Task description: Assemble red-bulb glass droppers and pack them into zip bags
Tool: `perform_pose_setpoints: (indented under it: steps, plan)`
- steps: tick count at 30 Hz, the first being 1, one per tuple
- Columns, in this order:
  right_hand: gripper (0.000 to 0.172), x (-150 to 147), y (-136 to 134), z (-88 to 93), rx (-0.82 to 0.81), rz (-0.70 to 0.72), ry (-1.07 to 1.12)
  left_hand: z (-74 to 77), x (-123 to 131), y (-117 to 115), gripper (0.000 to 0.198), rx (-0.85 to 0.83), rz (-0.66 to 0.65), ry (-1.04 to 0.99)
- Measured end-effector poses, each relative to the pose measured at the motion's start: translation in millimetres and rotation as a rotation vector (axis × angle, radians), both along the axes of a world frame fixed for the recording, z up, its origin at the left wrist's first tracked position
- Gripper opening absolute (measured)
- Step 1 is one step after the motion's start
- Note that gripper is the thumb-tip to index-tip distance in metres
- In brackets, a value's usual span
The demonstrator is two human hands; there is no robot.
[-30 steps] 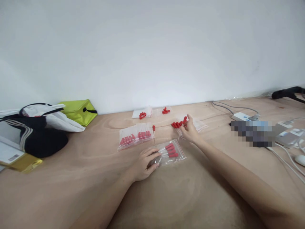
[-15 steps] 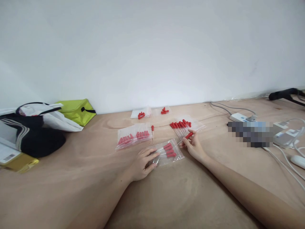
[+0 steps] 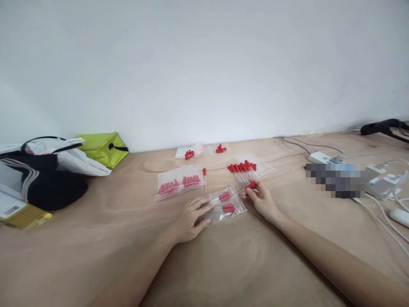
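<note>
My left hand [image 3: 191, 218] lies with fingers spread on a clear zip bag [image 3: 237, 212], touching its left part. Inside that bag, droppers with red bulbs [image 3: 229, 208] lie in two groups, their thin stems partly under my fingers. Just right of the bag's edge, my right hand [image 3: 262, 202] is closed on a dropper [image 3: 251, 186] by its red bulb; the stem points down-left towards the bag and is mostly hidden. Behind it, several more droppers [image 3: 242, 166] lie fanned on another clear bag [image 3: 263, 167]. A single dropper [image 3: 205, 172] lies alone beyond my left hand.
Left of the middle lie two bags of red bulbs [image 3: 191, 180]. Near the wall are more bags with red bulbs [image 3: 189, 154]. A black cap [image 3: 60, 189] and a green bag [image 3: 104, 149] sit at left; a power strip [image 3: 319, 157] and cables [image 3: 380, 217] at right.
My right hand has turned the dropper and lowered its bulb slightly to the left. In the bag, a gap now shows between the red bulbs. My left hand has stayed put.
</note>
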State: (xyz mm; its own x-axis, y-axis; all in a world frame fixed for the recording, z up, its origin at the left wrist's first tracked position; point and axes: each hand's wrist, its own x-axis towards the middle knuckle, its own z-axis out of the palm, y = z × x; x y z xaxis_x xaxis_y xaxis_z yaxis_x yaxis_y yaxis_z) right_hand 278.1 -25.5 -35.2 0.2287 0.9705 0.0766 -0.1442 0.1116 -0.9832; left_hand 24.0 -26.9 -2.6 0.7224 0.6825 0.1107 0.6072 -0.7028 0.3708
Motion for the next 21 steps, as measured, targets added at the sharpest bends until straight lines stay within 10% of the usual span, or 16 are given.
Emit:
perform_pose_setpoints:
  steps: [21]
  plan:
    - [0.022, -1, 9, -0.4, -0.044, 0.426, -0.462, -0.7, 0, 0, 0.043, 0.017, -0.01, 0.024]
